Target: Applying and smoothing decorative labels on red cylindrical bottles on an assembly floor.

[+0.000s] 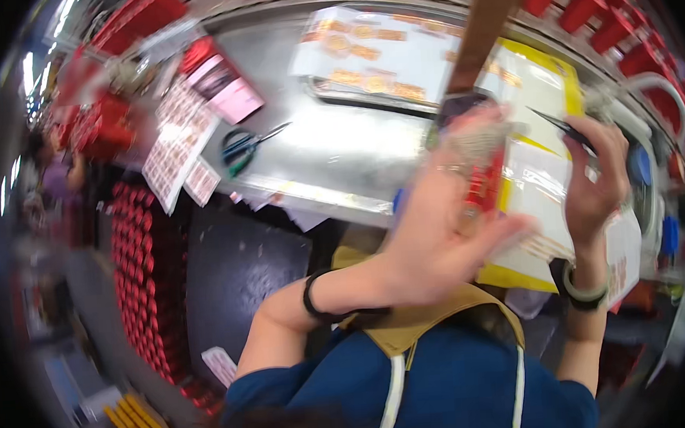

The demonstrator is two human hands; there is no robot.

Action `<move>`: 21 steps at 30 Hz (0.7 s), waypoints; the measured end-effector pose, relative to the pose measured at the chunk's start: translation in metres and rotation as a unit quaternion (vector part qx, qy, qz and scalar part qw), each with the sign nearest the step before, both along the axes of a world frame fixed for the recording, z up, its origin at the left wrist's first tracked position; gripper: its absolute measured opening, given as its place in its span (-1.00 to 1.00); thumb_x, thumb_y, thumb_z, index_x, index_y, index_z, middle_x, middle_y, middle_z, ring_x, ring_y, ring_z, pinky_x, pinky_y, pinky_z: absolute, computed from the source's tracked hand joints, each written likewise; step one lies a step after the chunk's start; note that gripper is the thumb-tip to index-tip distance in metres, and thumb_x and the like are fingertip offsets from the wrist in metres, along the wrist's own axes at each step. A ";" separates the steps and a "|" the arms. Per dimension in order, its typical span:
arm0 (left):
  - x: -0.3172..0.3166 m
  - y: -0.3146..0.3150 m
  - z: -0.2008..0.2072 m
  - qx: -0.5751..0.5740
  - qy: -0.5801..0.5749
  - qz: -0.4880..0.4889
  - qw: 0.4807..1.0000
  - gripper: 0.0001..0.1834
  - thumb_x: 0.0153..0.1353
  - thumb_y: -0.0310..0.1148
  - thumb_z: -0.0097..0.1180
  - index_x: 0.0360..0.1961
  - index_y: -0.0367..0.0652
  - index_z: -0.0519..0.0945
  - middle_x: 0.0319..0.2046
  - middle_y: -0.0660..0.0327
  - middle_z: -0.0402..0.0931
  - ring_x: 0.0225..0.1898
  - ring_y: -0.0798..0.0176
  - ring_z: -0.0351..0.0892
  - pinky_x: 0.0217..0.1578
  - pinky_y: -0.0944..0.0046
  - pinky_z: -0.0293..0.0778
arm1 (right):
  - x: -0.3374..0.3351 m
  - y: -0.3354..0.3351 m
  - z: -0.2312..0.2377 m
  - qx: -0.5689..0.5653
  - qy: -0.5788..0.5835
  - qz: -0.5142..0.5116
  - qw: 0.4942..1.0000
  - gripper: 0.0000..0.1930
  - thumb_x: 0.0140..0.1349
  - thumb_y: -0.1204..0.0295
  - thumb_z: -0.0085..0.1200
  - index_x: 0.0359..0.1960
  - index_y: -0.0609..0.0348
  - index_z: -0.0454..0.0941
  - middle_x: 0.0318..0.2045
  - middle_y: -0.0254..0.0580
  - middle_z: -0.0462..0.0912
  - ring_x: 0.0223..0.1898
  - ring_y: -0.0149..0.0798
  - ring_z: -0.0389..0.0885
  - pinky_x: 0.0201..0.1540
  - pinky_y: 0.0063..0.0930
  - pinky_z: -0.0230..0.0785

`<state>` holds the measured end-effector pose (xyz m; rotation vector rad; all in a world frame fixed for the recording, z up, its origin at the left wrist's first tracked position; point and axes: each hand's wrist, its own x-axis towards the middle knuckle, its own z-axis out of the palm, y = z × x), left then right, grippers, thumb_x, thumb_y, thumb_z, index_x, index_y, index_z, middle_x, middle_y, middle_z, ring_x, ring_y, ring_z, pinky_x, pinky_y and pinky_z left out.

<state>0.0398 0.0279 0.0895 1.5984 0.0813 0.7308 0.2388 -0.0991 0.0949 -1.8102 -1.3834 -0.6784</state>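
My left hand (437, 224) is blurred by motion over the near edge of the metal table, thumb stretched out and apart from the fingers. A red thing with gold marks (483, 182) shows beside its palm, between thumb and fingers; I see no clear grip on it. On the right, my right hand (597, 175) is closed around dark, pointed tweezers (554, 120), their tip directed up and left. Below and between the hands lie white sheets with yellow borders (536, 172). Both wrists wear dark bands.
Scissors with dark teal handles (238, 150) lie on the metal table (339, 155). Printed sticker sheets (177, 138) and a red-and-pink packet (221, 80) are at left. A tray (367, 103) bears gold-printed sheets. A brown post (488, 28) rises ahead; red cups (581, 3) line the back.
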 end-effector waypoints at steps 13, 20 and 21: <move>0.037 -0.059 0.107 -0.155 -0.235 -0.154 0.947 -0.12 -0.33 0.25 0.66 -0.39 -0.42 0.57 -0.48 -0.11 0.59 -0.33 -0.22 0.67 -0.41 0.03 0.53 | -0.009 -0.014 -0.009 0.009 0.131 0.002 0.991 -0.65 0.30 0.79 0.14 0.10 0.28 0.59 -0.12 -0.08 0.67 -0.09 -0.25 0.59 0.07 -0.41 0.42; 0.027 -0.040 0.088 0.012 -0.069 -0.217 0.974 -0.12 -0.30 0.33 0.62 -0.31 -0.30 0.59 -0.43 -0.02 0.59 -0.31 -0.10 0.70 -0.36 0.07 0.53 | -0.002 -0.022 -0.013 -0.060 0.138 -0.001 0.989 -0.67 0.31 0.75 0.17 0.09 0.26 0.57 -0.12 -0.09 0.65 -0.10 -0.19 0.57 0.11 -0.38 0.37; 0.027 -0.044 0.088 -0.045 -0.099 -0.207 0.972 -0.10 -0.27 0.38 0.59 -0.25 -0.27 0.60 -0.34 -0.04 0.62 -0.24 -0.07 0.71 -0.31 0.05 0.54 | -0.019 -0.006 0.006 -0.059 0.153 -0.016 0.986 -0.68 0.30 0.76 0.18 0.07 0.28 0.59 -0.12 -0.10 0.67 -0.11 -0.21 0.57 0.08 -0.40 0.39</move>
